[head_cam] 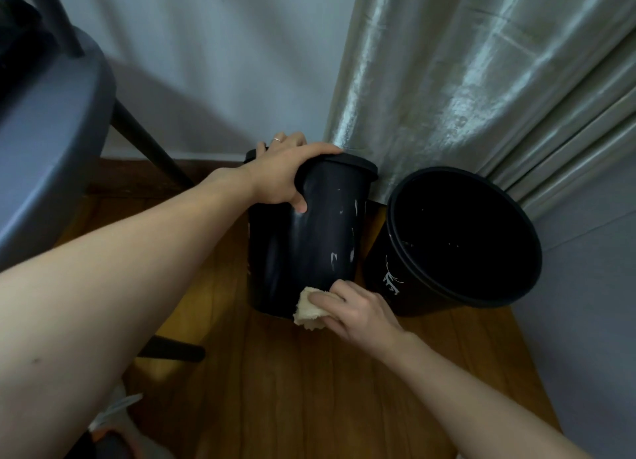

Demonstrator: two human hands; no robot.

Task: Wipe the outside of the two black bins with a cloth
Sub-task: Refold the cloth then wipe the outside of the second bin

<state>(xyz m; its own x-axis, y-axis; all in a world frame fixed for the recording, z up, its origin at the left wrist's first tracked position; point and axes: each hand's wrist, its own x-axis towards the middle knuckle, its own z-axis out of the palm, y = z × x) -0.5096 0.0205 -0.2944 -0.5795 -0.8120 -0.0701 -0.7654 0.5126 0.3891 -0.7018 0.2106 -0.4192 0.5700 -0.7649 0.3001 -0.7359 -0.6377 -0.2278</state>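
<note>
The left hand (280, 172) is clamped over the top of the tall, narrow black plastic bin (309, 238), fingers curled across its rim and thumb pressed down on the near wall, tipping the bin back toward the person, its mouth turned away. Down low, the right hand (351, 309) has the crumpled beige cloth (309, 309) bunched under curled fingers and pressed against the foot of that same bin, right where the wall meets the base. So this looks like the first bin being worked, with the cloth at the bottom end of the wall. Pale scuffs and smears show up the near side of the bin, so there appears to be plenty left on it. Just to the right, standing on the brown wooden plank floor (327, 389) and close beside the first, is the wider round black plastic bin with a white printed motif (390, 283) on its side; no hand is on it, its open mouth faces the camera, and its turn presumably comes afterwards. Behind both hangs a shiny grey-green curtain (464, 79) against the pale wall, and a grey chair seat with dark legs (51, 131) sits off to the left. The next move probably wants the cloth drawn up over those streaks, with the left hand keeping a firm hold and turning the bin so the far side comes round, because a tipped bin on a smooth floor could slide.
</note>
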